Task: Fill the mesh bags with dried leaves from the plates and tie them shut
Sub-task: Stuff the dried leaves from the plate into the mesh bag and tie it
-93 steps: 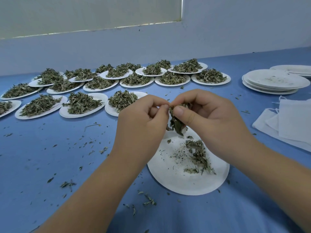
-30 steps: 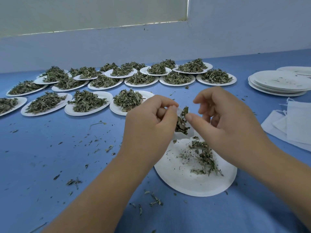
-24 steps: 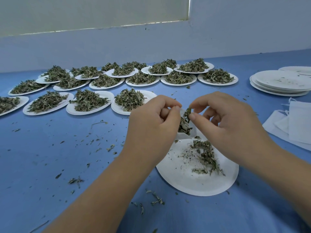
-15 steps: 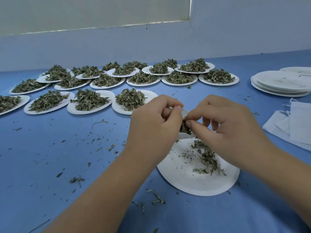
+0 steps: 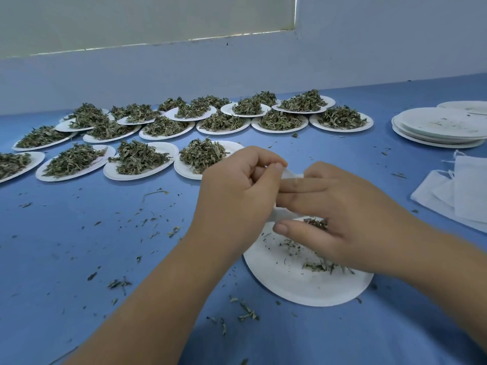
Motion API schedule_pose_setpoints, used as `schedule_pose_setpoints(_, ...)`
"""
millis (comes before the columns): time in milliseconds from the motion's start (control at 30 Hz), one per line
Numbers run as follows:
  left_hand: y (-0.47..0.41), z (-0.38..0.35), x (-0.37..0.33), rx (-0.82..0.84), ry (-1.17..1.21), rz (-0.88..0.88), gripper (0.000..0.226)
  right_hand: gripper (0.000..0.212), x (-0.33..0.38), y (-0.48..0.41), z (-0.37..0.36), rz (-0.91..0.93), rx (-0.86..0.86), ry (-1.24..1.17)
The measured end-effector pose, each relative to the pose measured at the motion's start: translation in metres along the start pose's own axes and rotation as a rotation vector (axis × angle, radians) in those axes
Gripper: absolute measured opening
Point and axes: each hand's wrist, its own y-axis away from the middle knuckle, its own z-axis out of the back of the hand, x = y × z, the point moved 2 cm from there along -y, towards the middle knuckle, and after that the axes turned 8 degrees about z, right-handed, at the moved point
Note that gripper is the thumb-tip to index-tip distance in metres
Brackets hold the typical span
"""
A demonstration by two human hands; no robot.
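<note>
A smooth blue tabletop holds round plates of crinkled dried leaves beyond the fingers and a nearly bare paper plate beneath them, the left hand pinching a limp white mesh bag, the right hand pressing straight fingers against it.

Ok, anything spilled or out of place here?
Yes: dried leaf scraps lie scattered across the blue table around the near plate, beside the left hand pinching the mesh bag. The filled plates and empty stack look orderly.
</note>
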Motion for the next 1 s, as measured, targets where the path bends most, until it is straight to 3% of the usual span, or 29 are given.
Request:
schedule_pose_setpoints(200, 0.002, -0.003, 0.000, 0.011, -0.034, -0.026, 0.021, 0.042, 0.003, -0.003, -0.003, 0.004, 0.019, 0.004)
schedule_pose_setpoints(267, 0.001, 0.001, 0.000, -0.020, -0.008, -0.028, 0.021, 0.025, 0.001, 0.001, 0.004, 0.004, -0.109, -0.150)
schedule_pose_setpoints(333, -0.001, 0.006, 0.001, -0.053, 0.005, -0.041, 0.021, 0.021, -0.006, 0.006, 0.016, -0.094, -0.265, -0.356)
schedule_pose_setpoints(400, -0.003, 0.009, 0.001, -0.090, -0.008, -0.051, 0.022, 0.018, -0.015, 0.011, 0.026, -0.174, -0.312, -0.466)
schedule_pose_setpoints(467, -0.004, 0.010, 0.001, -0.112, -0.017, -0.048, 0.021, 0.015, -0.025, 0.014, 0.033, -0.219, -0.212, -0.456)
schedule_pose_setpoints(533, -0.004, 0.010, 0.001, -0.115, -0.025, -0.041, 0.018, 0.018, -0.033, 0.018, 0.035, -0.248, 0.021, -0.425)
schedule_pose_setpoints(633, -0.003, 0.009, 0.001, -0.101, -0.036, -0.035, 0.018, 0.053, -0.040, 0.026, 0.027, -0.310, 0.397, -0.393)
schedule_pose_setpoints(700, -0.002, 0.008, 0.001, -0.095, -0.038, -0.032, 0.020, 0.075, -0.040, 0.028, 0.021, -0.328, 0.522, -0.349)
schedule_pose_setpoints(800, -0.002, 0.007, 0.001, -0.094, -0.034, -0.032, 0.023, 0.088, -0.039, 0.027, 0.017, -0.323, 0.563, -0.305)
schedule_pose_setpoints(1000, -0.003, 0.007, 0.003, -0.082, -0.053, -0.051, 0.022, 0.068, -0.041, 0.025, 0.011, -0.331, 0.505, -0.263)
